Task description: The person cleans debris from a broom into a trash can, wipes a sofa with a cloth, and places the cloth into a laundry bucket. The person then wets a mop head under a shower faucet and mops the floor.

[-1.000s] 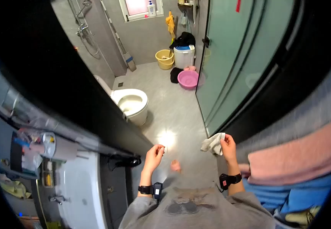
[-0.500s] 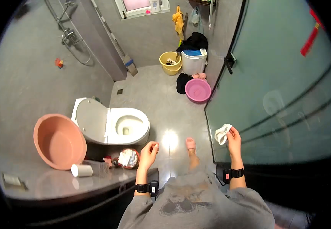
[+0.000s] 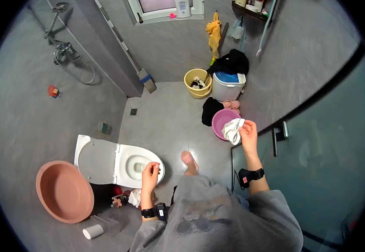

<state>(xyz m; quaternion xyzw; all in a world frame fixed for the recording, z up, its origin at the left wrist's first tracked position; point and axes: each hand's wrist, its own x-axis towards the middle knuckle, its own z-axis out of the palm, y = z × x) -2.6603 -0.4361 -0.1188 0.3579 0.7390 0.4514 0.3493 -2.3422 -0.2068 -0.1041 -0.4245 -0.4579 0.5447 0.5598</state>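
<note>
Pinched in the fingers of my right hand [image 3: 249, 133] is a white sock-like cloth [image 3: 233, 130] with dark lettering at its top edge. The cloth hangs in front of the pink basin [image 3: 222, 121] and hides part of it. My left hand [image 3: 150, 176] is held over the right end of the toilet bowl [image 3: 127, 166], its fingers curled together; whether a small thing is between them I cannot make out. Both wrists wear black straps with small boxes.
Further off are a yellow bucket [image 3: 198, 93], a white bin [image 3: 229, 89] topped with black cloth [image 3: 231, 62], and a mop [image 3: 147, 82]. A large salmon tub [image 3: 64, 192] stands at the left. The glass door [image 3: 317, 168] with its handle is on the right.
The view has moved forward into the bathroom, past the doorway. The cloth in my right hand now appears before the pink basin, and my left hand appears over the toilet.
</note>
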